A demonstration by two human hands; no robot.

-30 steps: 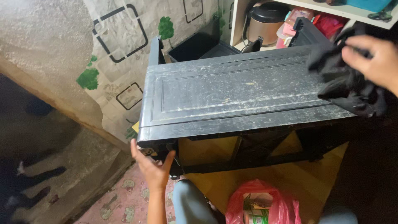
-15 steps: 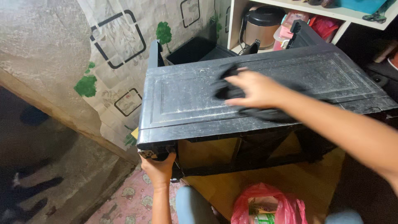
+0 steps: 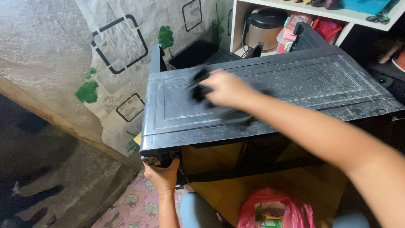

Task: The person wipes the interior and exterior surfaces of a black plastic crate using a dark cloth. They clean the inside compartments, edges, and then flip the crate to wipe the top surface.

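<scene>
A dusty black plastic cabinet (image 3: 295, 80) lies tipped on its side in front of me, one panelled face up. My right hand (image 3: 225, 88) presses a dark cloth (image 3: 201, 90) onto the left half of that face; hand and cloth are blurred. My left hand (image 3: 162, 173) grips the cabinet's lower left corner from below, fingers curled around the edge.
A patterned papered wall (image 3: 122, 63) stands at the left. Behind the cabinet a white shelf (image 3: 350, 14) holds a rice cooker (image 3: 265, 24) and containers. A red plastic bag (image 3: 270, 209) lies on the yellow floor near my knees. A pink mat (image 3: 130, 202) lies lower left.
My right hand has swept the cloth from the cabinet's right end across to its left half. My left hand has closed tighter on the lower corner.
</scene>
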